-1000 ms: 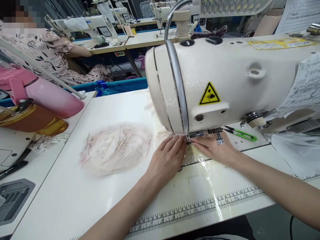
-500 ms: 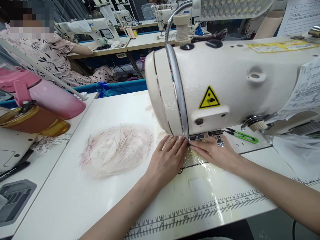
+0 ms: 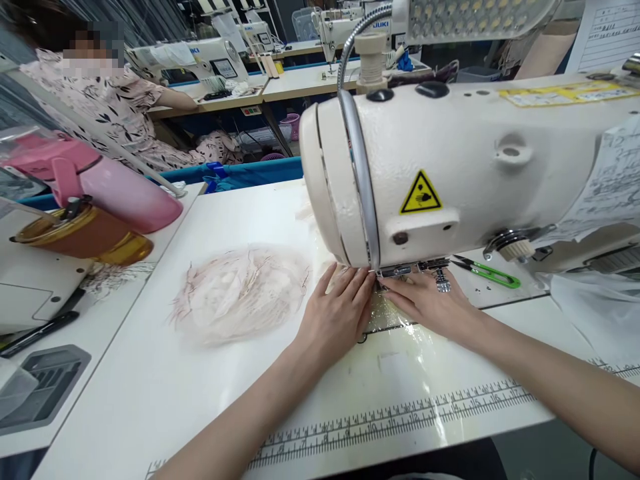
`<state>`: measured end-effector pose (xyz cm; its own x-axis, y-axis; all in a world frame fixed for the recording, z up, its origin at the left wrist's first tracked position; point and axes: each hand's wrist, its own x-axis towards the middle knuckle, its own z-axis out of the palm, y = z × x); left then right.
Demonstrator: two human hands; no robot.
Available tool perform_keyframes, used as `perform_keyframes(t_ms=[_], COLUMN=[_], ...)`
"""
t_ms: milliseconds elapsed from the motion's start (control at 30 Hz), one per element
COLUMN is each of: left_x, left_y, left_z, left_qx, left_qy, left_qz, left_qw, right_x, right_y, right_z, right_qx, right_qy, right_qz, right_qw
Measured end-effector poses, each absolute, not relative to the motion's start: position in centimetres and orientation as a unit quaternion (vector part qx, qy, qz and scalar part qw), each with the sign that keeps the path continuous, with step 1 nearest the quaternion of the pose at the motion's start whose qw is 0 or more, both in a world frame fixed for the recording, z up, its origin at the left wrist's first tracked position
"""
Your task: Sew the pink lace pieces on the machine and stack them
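A white sewing machine (image 3: pixel 450 160) stands over the table. My left hand (image 3: pixel 335 307) lies palm down on the bed left of the presser area, fingers stretched out and fingertips close to the needle. From the other side my right hand (image 3: pixel 430 293) reaches in low, its fingers extended flat toward the same spot under the machine head. Whatever lies beneath the fingertips is mostly hidden and too small to name. A tangled pile of pale and reddish threads (image 3: pixel 245 293) rests on the table left of my left hand. Green thread snips (image 3: pixel 493 273) lie behind my right hand.
A printed ruler strip (image 3: pixel 400 413) runs along the table's front edge. To the left are a pink bottle (image 3: pixel 125 190), an amber container (image 3: pixel 75 230) and a grey tray (image 3: pixel 45 387). White cloth (image 3: pixel 595 313) lies at right. Another person (image 3: pixel 115 113) sits beyond, near other machines.
The view has shifted slightly left, so the bottle, the thread pile and the machine head appear further right. Both hands stay at nearly the same place by the needle.
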<state>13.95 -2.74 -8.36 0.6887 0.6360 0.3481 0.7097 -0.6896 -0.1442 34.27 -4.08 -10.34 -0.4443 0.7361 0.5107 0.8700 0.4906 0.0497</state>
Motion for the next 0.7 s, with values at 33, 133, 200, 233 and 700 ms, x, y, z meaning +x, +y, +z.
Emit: perform_keyframes(t_ms=[33, 133, 200, 233, 700], left_x=[14.0, 14.0, 14.0, 14.0, 14.0], left_y=[-2.8, -2.8, -2.8, -2.8, -3.2], left_z=[-8.3, -8.2, -8.2, -8.1, -8.3], left_qx=[-0.909, -0.909, -0.91, -0.91, -0.903], left_qy=[-0.371, -0.374, -0.376, -0.377, -0.389], left_qz=[-0.134, -0.124, -0.119, -0.118, -0.128], left_qw=[0.136, 0.133, 0.129, 0.127, 0.129], right_x=[34.3, 34.2, 34.2, 34.2, 35.4], right_y=[-4.1, -4.2, -4.1, -4.1, -2.7], right_z=[-10.3, -10.1, -9.9, -9.8, -9.0], right_qx=[-0.481, -0.478, -0.475, -0.476, -0.511], right_qy=[-0.836, -0.84, -0.844, -0.845, -0.825], right_qz=[-0.157, -0.155, -0.146, -0.139, -0.022], right_qw=[0.214, 0.206, 0.202, 0.203, 0.242])
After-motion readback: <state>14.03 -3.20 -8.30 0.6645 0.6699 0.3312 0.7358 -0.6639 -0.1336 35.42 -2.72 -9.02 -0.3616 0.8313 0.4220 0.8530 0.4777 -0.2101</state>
